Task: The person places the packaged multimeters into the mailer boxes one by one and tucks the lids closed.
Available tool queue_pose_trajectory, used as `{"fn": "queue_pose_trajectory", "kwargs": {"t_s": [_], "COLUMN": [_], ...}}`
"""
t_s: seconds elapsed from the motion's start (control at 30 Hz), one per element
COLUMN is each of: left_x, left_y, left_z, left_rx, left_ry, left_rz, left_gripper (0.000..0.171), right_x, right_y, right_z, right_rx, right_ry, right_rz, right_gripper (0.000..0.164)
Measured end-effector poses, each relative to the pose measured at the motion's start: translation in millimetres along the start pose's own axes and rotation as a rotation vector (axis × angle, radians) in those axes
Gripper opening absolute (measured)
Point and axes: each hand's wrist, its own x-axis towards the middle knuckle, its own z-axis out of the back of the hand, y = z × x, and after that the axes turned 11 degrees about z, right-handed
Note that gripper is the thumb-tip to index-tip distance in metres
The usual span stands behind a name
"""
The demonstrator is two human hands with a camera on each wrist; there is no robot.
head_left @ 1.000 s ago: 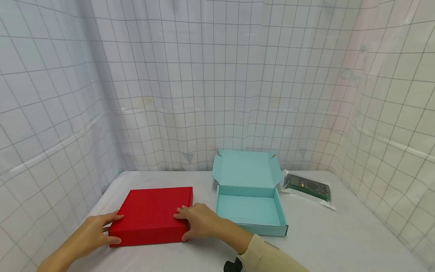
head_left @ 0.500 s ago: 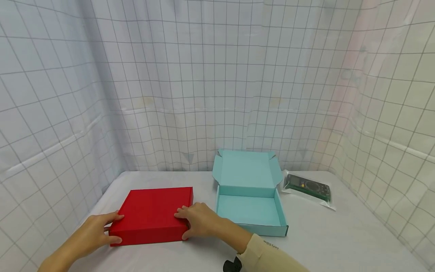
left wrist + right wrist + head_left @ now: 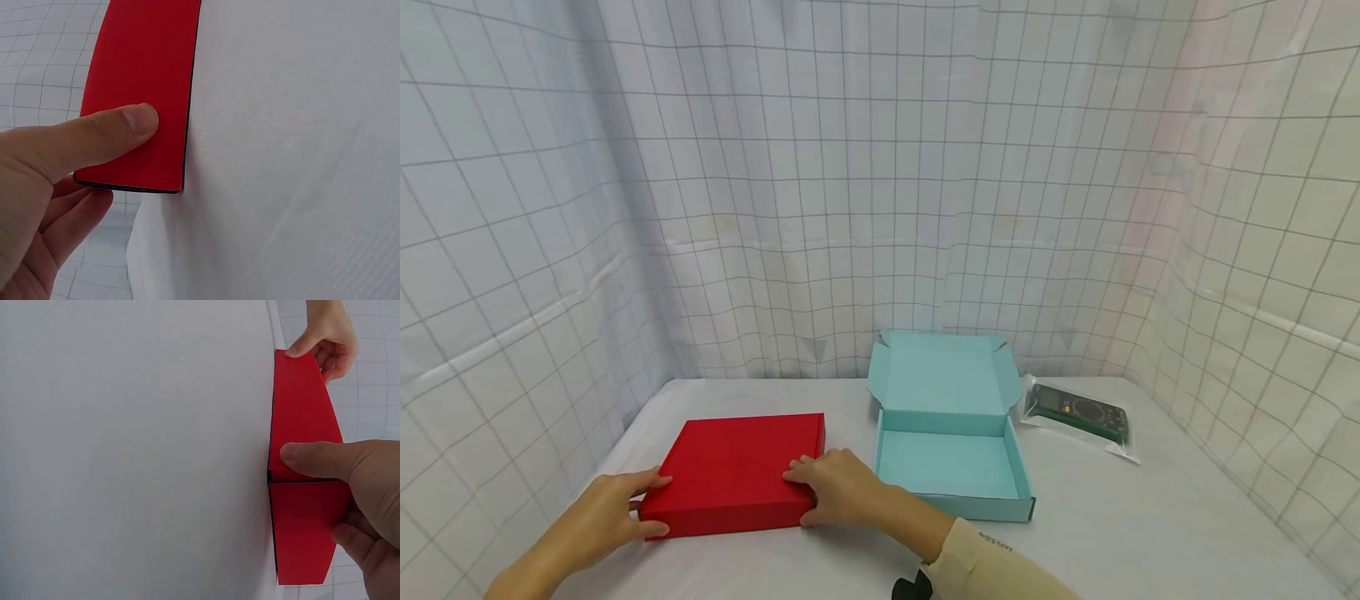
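A closed red cardboard box (image 3: 737, 462) lies flat on the left part of the white table. My left hand (image 3: 598, 521) grips its near left corner; in the left wrist view the thumb (image 3: 142, 119) presses the front wall while the other fingers reach round the side. At the near right corner my right hand (image 3: 842, 490) holds the box too. Its thumb (image 3: 300, 456) lies on the front wall in the right wrist view, with other fingers on the side and top. Part of the right end is hidden behind this hand.
A light blue box (image 3: 951, 462) with its lid raised stands right of the red box, partly behind the right forearm. Farther right lies a dark green multimeter (image 3: 1078, 412) in a clear plastic bag. Gridded white curtains (image 3: 850, 208) enclose the table's back and sides.
The near edge of the red box has shifted very slightly away from me, with both hands keeping their hold. The light blue box and the bagged multimeter stay where they were.
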Motion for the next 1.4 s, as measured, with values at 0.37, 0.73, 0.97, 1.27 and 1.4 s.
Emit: {"fn": "queue_pose_trajectory", "kwargs": {"t_s": [0.37, 0.73, 0.97, 1.27, 1.4], "left_x": [2.8, 16.0, 37.8, 67.8, 81.0], "left_y": [1.9, -3.0, -1.8, 5.6, 7.0], "left_z": [-0.1, 7.7, 6.6, 2.3, 1.5], "left_rx": [0.013, 0.047, 0.062, 0.096, 0.080], "left_ry": [-0.069, 0.007, 0.046, 0.005, 0.015], "left_rz": [-0.065, -0.062, -0.020, -0.011, 0.038], "left_gripper": [0.058, 0.054, 0.054, 0.052, 0.052], "right_x": [2.9, 2.4, 11.7, 32.6, 40.2], "right_y": [4.2, 2.8, -6.1, -25.2, -33.1], "right_z": [-2.1, -0.6, 1.1, 0.0, 0.7], "right_rx": [-0.119, -0.093, -0.132, -0.103, -0.057], "right_ry": [-0.036, -0.018, -0.009, 0.034, 0.034], "right_rz": [0.014, -0.007, -0.039, -0.184, -0.245], "right_gripper": [0.060, 0.060, 0.057, 0.064, 0.067]}}
